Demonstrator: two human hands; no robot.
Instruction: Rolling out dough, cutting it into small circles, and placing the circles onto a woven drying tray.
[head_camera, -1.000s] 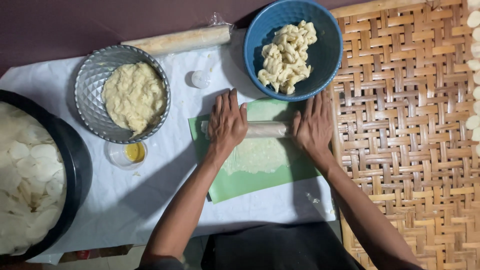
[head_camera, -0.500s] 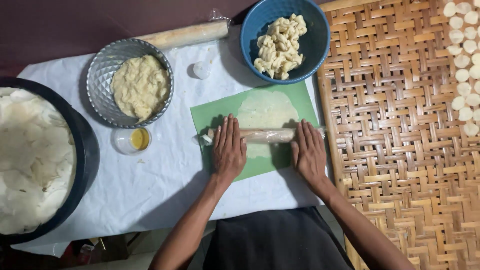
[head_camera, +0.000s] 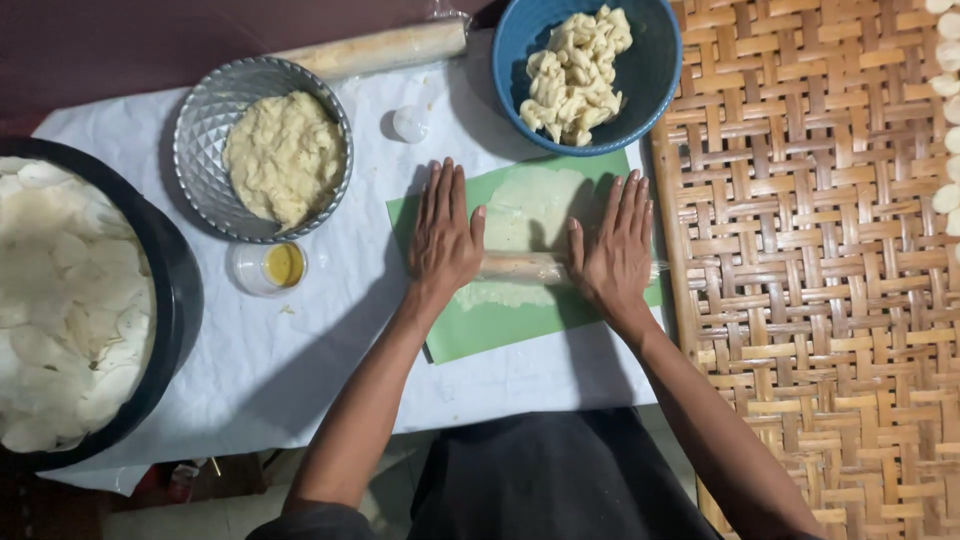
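In the head view, both hands have moved up the green mat (head_camera: 520, 325) since half a second ago. The left hand (head_camera: 443, 240) and right hand (head_camera: 615, 250) lie flat, fingers spread, pressing the rolling pin (head_camera: 522, 266) across thin dough (head_camera: 530, 205). Beneath lies a white cloth (head_camera: 300, 350); a woven bamboo tray (head_camera: 820, 300) sits beside it.

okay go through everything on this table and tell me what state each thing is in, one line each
left hand: flat, palm down on the rolling pin
right hand: flat, palm down on the rolling pin
rolling pin: lying across the dough, under both palms
dough sheet: rolled thin on the green mat
metal bowl: holds soft dough
blue bowl: holds dough pieces
black tray: filled with thin rounds
small cup: holds yellow liquid
second rolling pin: lying unused
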